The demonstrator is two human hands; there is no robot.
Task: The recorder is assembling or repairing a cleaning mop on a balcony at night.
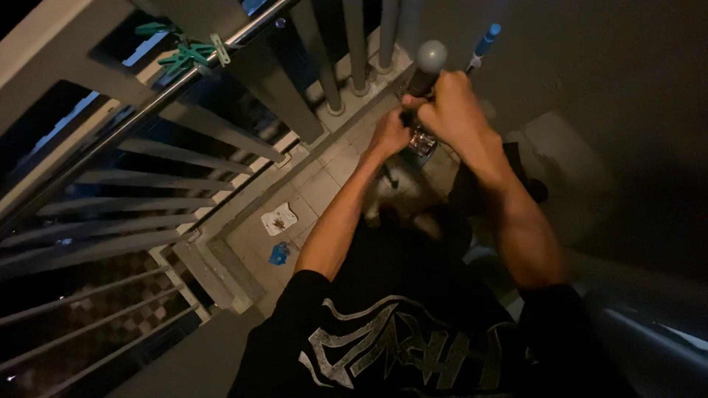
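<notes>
— What is seen nearest?
— A black printed shirt (398,346).
— And beyond it?
— A dark handle with a grey knob (430,59) is gripped by the right hand (451,110), fingers clenched; the left hand (389,134) is closed around something beneath it, above the tiled floor (324,184).

Upright dark pole (422,81) — grey ball-topped

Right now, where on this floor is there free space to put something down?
Bare tiles lie between the white paper scrap and the railing posts. It is crowded under both hands, left hand and right hand, around the grey-knobbed handle.
</notes>
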